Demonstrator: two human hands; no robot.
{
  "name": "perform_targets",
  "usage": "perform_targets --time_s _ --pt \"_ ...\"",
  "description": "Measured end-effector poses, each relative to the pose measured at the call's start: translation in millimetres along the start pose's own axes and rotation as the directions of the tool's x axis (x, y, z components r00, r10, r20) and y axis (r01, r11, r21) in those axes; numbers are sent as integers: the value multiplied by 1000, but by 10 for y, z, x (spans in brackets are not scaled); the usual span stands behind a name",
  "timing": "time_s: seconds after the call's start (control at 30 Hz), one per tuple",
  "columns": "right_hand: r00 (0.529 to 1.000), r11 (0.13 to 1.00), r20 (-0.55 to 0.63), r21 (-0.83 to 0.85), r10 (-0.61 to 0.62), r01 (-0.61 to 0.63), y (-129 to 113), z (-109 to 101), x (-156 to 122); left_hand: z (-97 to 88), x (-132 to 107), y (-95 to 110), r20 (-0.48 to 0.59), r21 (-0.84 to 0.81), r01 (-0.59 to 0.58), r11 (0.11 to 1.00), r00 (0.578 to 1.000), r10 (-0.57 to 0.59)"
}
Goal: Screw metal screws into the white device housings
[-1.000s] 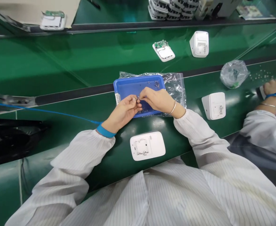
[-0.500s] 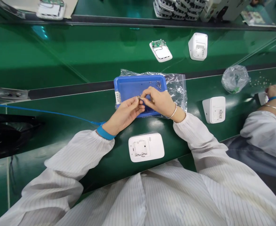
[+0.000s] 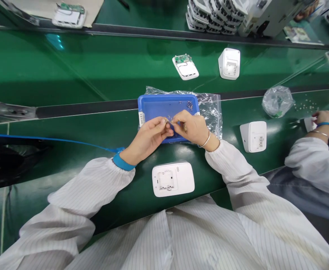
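Note:
Both hands meet above a blue tray [image 3: 167,98] that holds several tiny dark metal parts [image 3: 189,105]. My left hand [image 3: 152,135], with a blue wrist strap [image 3: 122,161], is closed in a pinch of thumb and forefinger. My right hand [image 3: 192,126] is closed too, its fingertips almost touching the left ones. Something very small shows between the fingertips, but its kind is too small to make out. Under the tray lies a clear zip bag [image 3: 213,112]. Nearer my body, a white plastic device housing [image 3: 172,179] lies with its square recess facing up.
Beyond the tray, an opened white unit with a green circuit board [image 3: 185,67] and a white housing [image 3: 229,63] lie on the green belt. Right of me are another housing [image 3: 253,137], a clear plastic bag [image 3: 277,102] and a co-worker's hand [image 3: 325,120]. A blue cord [image 3: 54,139] runs left.
My right hand's fingers have curled in and shifted slightly at the left fingertips. The units on the belt sit a little further left relative to the tray. The view has tilted slightly.

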State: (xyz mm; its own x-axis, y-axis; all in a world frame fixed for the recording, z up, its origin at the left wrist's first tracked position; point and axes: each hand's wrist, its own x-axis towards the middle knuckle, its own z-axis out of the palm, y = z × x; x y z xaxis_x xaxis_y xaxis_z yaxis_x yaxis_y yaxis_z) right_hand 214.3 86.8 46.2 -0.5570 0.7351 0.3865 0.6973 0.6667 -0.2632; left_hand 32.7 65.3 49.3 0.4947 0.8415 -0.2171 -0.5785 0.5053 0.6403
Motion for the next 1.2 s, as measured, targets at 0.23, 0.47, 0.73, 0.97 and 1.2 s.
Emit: perform_targets --time_s 0.23,0.47,0.73,0.97,1.2 --pt "991 999 -134 -32 7 -11 -31 -16 17 33 -39 21 -129 321 -192 928 961 244" --pt "993 999 -116 34 24 -21 -54 -11 2 -7 -35 -49 -76 605 -302 737 899 431" --pt "982 998 -183 -59 -38 28 -135 -33 -22 -34 -11 -120 3 447 -353 822 920 393" --pt "943 985 -298 -129 -149 115 -196 33 -52 -81 24 -190 -5 596 -411 690 858 514" --pt "975 971 -200 235 100 -51 -215 -17 -70 -133 22 -125 103 692 -403 599 877 470"
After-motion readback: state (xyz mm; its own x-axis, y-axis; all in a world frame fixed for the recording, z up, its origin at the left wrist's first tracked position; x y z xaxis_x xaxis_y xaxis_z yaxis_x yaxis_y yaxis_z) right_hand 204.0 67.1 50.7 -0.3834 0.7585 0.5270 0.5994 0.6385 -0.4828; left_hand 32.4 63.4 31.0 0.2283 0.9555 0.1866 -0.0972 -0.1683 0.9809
